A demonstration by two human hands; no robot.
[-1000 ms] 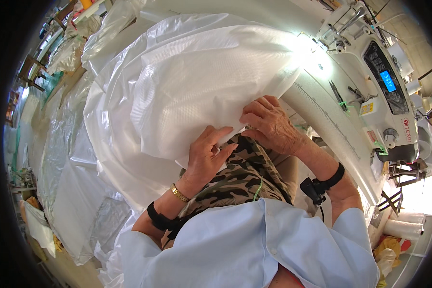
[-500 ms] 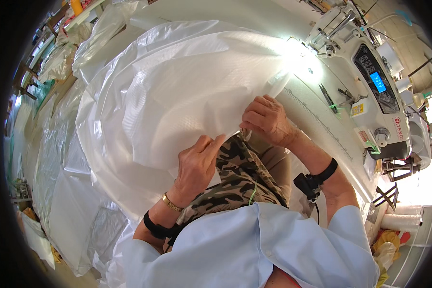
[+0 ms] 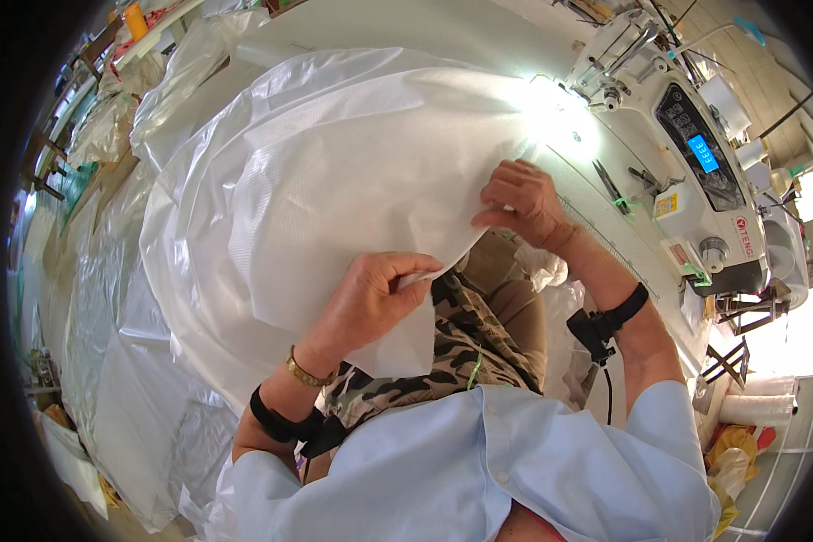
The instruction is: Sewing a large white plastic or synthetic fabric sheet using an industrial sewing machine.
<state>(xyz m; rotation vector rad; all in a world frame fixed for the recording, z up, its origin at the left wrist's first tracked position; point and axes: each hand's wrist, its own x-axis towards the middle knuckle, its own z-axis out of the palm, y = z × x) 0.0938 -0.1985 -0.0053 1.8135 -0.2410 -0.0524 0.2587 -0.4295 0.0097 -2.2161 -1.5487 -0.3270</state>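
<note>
A white textured plastic sheet [image 3: 334,172] spreads across the surface [image 3: 605,226] beside a sewing machine [image 3: 696,172], its near edge over camouflage-patterned cloth [image 3: 465,330] on the person's lap. The left hand [image 3: 377,296] pinches that edge between thumb and fingers. The right hand [image 3: 524,206] curls loosely farther along; whether it grips is unclear. Best to keep the edge evenly taut between both hands, smoothing wrinkles with light pressure.

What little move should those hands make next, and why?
Perhaps draw the sheet tauter along its edge: the left hand pinches that edge, the right hand is farther along, nearer the sewing machine, and the sheet lies in loose folds.
</note>
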